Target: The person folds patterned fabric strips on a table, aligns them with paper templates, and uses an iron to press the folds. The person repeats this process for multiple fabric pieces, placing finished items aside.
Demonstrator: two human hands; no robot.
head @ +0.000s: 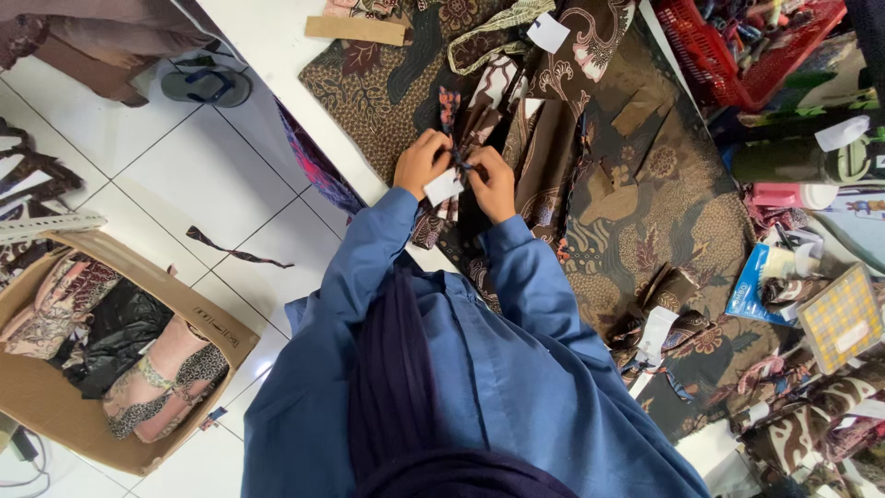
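Both my hands meet over a white table (267, 46) that is covered with brown patterned batik cloth (664, 212). My left hand (420, 162) and my right hand (493, 183) together pinch a small bundle of folded batik fabric pieces (479, 111), which stands up from the cloth. A white paper tag (443, 187) sits between my fingers at the base of the bundle. Blue sleeves cover both my arms up to the wrists.
An open cardboard box (55, 406) with folded fabrics stands on the tiled floor at the left, a sandal (205, 85) beyond it. On the table's right side are a red basket (737, 46), a pink-capped bottle (791, 195), a yellow checked pad (841, 318) and more tagged fabric bundles (659, 323).
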